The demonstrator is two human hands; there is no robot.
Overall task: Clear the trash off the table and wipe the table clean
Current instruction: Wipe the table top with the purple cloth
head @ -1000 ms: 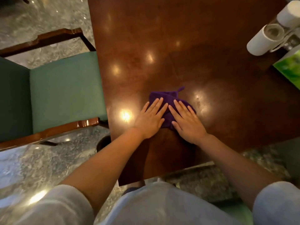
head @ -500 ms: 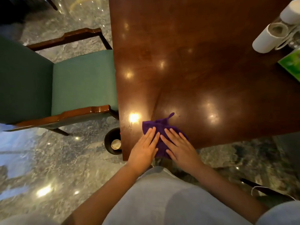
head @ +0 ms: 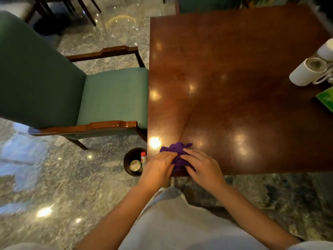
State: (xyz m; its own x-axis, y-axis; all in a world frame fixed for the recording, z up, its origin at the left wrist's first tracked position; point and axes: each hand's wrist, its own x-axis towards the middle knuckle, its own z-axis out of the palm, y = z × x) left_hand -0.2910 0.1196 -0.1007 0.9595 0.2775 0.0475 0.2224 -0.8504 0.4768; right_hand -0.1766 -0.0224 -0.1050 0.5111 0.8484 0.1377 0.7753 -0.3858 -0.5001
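Left hand (head: 158, 167), right hand (head: 202, 166) — pressing cloth (head: 175, 149).

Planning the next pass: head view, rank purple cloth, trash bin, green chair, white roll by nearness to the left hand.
1. Purple cloth, touching the left hand.
2. Trash bin, on floor just left.
3. Green chair, farther left.
4. White roll, table's far right.

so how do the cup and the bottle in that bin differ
The cup is wide and pale with an open mouth; the bottle is narrow with a red cap. The cup sits low in the bin; the bottle stands taller beside it, on the table side. Both are inside the black bin.
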